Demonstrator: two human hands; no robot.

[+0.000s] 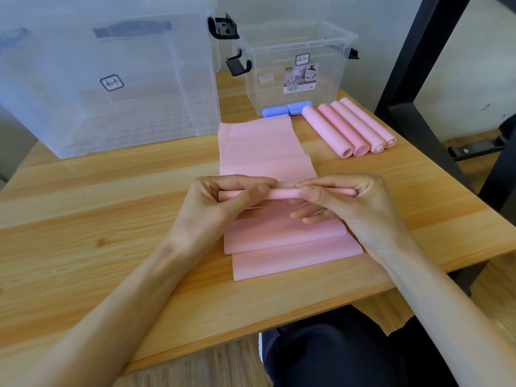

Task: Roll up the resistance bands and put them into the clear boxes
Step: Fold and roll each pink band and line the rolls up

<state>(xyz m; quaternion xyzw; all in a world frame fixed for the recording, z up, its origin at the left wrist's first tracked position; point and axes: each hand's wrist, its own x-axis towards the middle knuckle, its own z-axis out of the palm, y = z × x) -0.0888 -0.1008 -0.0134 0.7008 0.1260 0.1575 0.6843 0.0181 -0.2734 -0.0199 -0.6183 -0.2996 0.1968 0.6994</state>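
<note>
Left hand (223, 199) and right hand (335, 199) both curled around a thin pink roll (282, 193), over the flat band (268, 152) on the worktop (111, 219). Four pink rolls (349, 127) near small box (296, 65). Big box (109, 76) far left.

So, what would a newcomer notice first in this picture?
First, the left hand and right hand pinching a thin roll at mid-table on the unrolled pink band. Next, four pink rolls lying together at the right, before the small clear box.
</note>
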